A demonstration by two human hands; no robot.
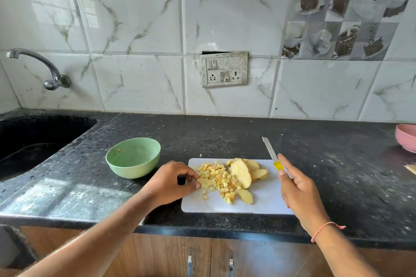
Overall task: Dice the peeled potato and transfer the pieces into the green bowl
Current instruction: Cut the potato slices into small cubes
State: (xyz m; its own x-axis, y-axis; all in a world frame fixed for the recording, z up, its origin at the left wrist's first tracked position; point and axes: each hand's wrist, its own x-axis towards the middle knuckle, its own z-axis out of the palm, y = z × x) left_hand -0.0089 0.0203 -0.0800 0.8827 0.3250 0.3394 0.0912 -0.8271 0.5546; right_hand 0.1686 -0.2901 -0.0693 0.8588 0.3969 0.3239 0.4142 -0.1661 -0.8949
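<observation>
Black counter (225,137) bears one board (265,202), two bowls, green (133,158) and pink (407,140). Left hand (173,183) pinches potato dice (219,179); right hand (297,189) grips one knife (271,153).

Two bare forearms enter the head view from the lower edge, both uncovered to the frame's limit; no sleeve shows on either. The left hand (173,181) carries no ring, watch or band. The right hand (297,189) is likewise without rings. A thin orange-pink thread bracelet (325,229) circles the right wrist, its loose knotted end projecting to the outer side.
</observation>
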